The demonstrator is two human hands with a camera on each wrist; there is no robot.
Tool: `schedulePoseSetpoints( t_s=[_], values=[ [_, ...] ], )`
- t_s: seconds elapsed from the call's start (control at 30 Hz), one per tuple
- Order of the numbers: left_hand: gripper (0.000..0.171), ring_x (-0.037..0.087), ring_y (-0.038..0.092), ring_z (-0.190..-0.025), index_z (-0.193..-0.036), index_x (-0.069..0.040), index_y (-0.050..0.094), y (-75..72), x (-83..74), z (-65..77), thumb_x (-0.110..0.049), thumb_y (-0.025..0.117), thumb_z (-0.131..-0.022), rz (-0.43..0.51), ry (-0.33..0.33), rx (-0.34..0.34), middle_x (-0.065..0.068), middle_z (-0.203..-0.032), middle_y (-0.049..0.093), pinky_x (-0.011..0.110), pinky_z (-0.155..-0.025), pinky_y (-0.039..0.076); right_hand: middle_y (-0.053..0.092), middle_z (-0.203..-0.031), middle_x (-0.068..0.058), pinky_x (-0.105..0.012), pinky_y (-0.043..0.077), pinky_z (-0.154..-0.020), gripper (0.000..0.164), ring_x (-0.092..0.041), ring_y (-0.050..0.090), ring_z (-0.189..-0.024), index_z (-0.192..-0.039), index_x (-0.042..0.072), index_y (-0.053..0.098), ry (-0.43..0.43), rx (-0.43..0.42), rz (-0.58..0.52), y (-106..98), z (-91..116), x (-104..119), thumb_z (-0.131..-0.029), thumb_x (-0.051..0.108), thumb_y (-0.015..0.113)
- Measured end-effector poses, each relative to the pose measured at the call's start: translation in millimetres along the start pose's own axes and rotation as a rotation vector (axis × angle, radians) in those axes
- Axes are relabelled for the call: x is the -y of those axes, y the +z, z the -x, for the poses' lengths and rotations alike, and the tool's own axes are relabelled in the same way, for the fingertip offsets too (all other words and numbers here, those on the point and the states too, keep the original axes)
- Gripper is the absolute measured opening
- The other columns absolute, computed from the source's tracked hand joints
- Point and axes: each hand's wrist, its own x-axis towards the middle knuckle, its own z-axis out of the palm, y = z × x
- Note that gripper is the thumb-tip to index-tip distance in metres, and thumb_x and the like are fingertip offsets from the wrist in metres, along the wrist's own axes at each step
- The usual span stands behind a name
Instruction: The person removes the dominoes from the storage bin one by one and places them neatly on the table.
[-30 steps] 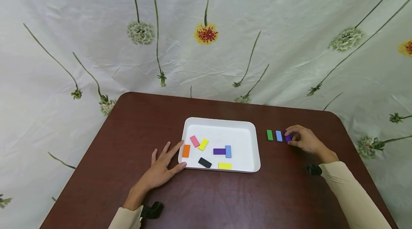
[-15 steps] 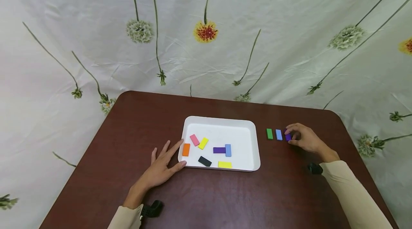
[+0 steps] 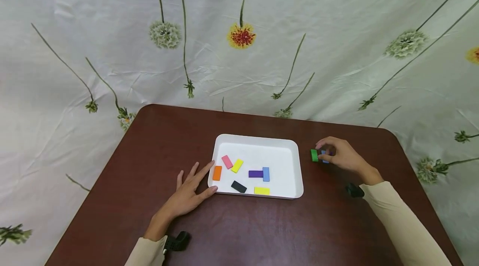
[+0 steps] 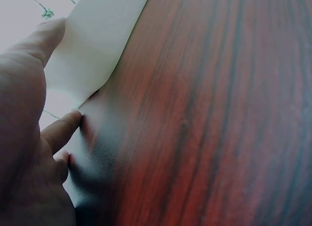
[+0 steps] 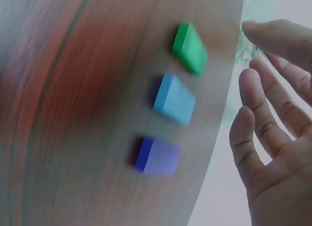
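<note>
Green block (image 3: 314, 155) is set on the counter (image 3: 254, 228), its long axis running front to back, just left of the parted, empty fingers of the right hand (image 3: 343, 156), while a white tray (image 3: 278, 153) is touched by the spread left hand (image 3: 187, 197).

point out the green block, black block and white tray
Green block (image 5: 193, 51), right wrist view, on its top face
Black block (image 3: 238, 187), head view, middle of its top
White tray (image 3: 280, 156), head view, bare part of its floor

The green block (image 5: 190, 49), light-blue block (image 5: 174, 101) and purple block (image 5: 159, 157) contrast with the dark-streaked red-brown table (image 3: 262, 230).
</note>
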Motion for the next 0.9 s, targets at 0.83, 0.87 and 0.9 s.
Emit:
schedulePoseSetpoints(
  t_s=[0.83,0.87,0.9],
  values=[
    [0.078,0.042,0.013,-0.154,-0.159,-0.035,0.027,-0.7,-2.5,-3.1,-0.050,0.066,-0.093,-0.005,-0.004,0.001,0.009,-0.160,0.039,0.070,-0.113,-0.008,0.069,-0.113,-0.008,-0.025,0.050,-0.064,0.024,-0.008,0.060,-0.075,-0.103,0.005,0.072,-0.113,0.238,-0.126,50.4,-45.5,85.0,-0.083,0.011,0.082],
    [0.078,0.042,0.013,-0.154,-0.159,-0.035,0.027,-0.9,-2.9,-3.2,-0.050,0.066,-0.093,-0.005,-0.004,0.002,0.009,-0.160,0.039,0.070,-0.113,-0.008,0.069,-0.111,-0.008,-0.026,0.051,-0.065,0.023,-0.008,0.060,-0.075,-0.101,0.005,0.072,-0.119,0.255,-0.129,52.9,-47.7,87.8,-0.082,0.011,0.082],
    [0.078,0.042,0.013,-0.154,-0.159,-0.035,0.027,-1.1,-3.4,-3.3,-0.050,0.066,-0.093,-0.006,-0.006,0.003,0.010,-0.160,0.039,0.070,-0.113,-0.008,0.069,-0.109,-0.007,-0.027,0.051,-0.066,0.022,-0.008,0.061,-0.075,-0.100,0.005,0.071,-0.129,0.271,-0.125,55.5,-49.8,90.4,-0.082,0.011,0.082]
  ],
)
